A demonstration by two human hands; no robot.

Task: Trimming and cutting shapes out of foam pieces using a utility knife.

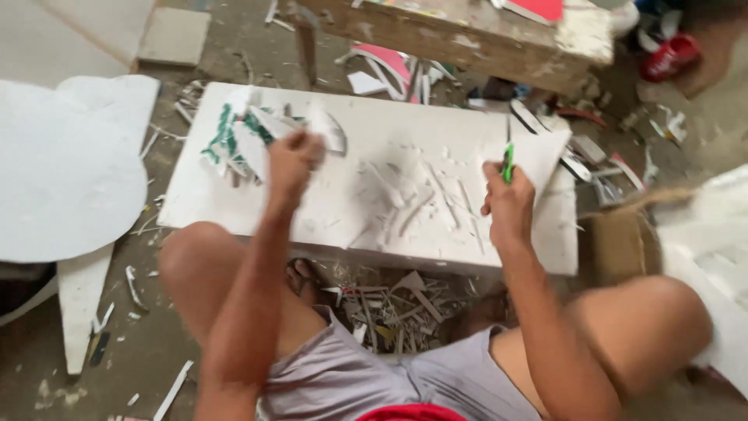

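Note:
A thick white foam slab [343,226] lies on the floor in front of my knees, strewn with thin white offcuts. My left hand [292,160] is closed over a white piece with curled edges at the slab's left part, beside a green and white cut shape [230,140]. My right hand [506,203] grips a green-handled cutter [508,162], held upright against a flat white sheet [538,156] at the slab's right end. The blade is hidden.
A large rounded white board [62,179] lies on the left. A rough wooden bench [467,35] stands behind the slab, with red and white scraps under it. A brown cardboard box [623,242] sits at right. Scraps litter the floor between my feet.

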